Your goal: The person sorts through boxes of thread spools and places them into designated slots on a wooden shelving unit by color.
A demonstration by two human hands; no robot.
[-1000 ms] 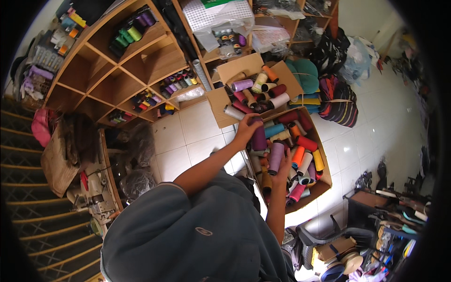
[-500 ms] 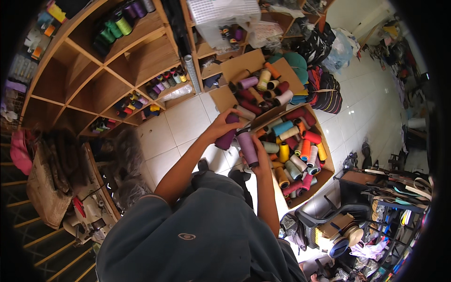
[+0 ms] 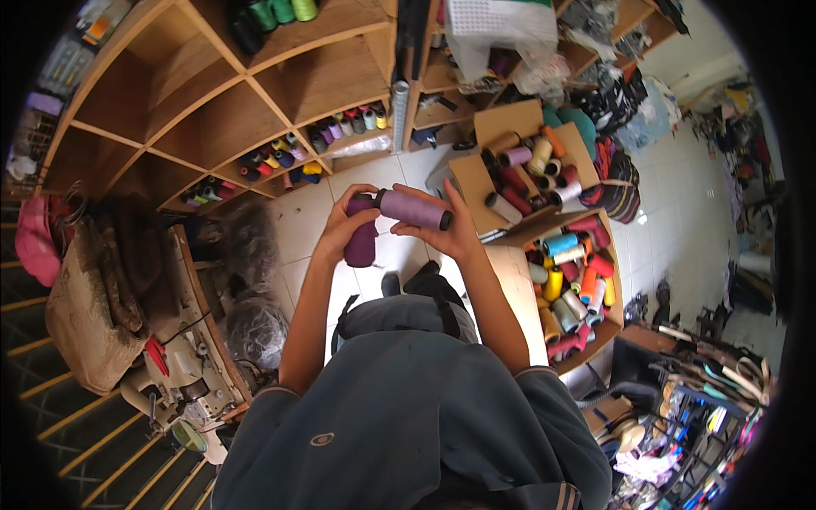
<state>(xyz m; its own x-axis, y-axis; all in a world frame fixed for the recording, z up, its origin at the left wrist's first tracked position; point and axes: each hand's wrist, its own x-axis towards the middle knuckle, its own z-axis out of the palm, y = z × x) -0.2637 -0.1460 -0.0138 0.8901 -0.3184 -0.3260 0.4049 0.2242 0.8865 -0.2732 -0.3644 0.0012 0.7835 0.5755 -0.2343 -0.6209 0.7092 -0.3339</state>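
My left hand (image 3: pixel 338 231) is closed around a dark purple thread spool (image 3: pixel 361 245), which stands nearly upright in front of me. A lighter purple thread spool (image 3: pixel 412 209) lies sideways in my right hand (image 3: pixel 459 234), its black end toward the palm. The other end of the lighter spool meets the top of the dark one, close to my left fingers. To the right are two cardboard boxes full of mixed thread spools: a farther box (image 3: pixel 470 194) with flaps up and a nearer box (image 3: pixel 618 293).
Wooden cubby shelves (image 3: pixel 255 81) curve along the far left, with thread spools in several compartments. A sewing machine (image 3: pixel 191 387) sits at the lower left beside a brown draped piece (image 3: pixel 93 314). Crowded racks (image 3: pixel 705 399) fill the lower right. Plastic bags (image 3: pixel 255 327) lie on the tiled floor.
Both hands have moved left, away from the boxes, with the two purple spools. The lighter spool has turned from upright to sideways. My view has swung toward the shelves.
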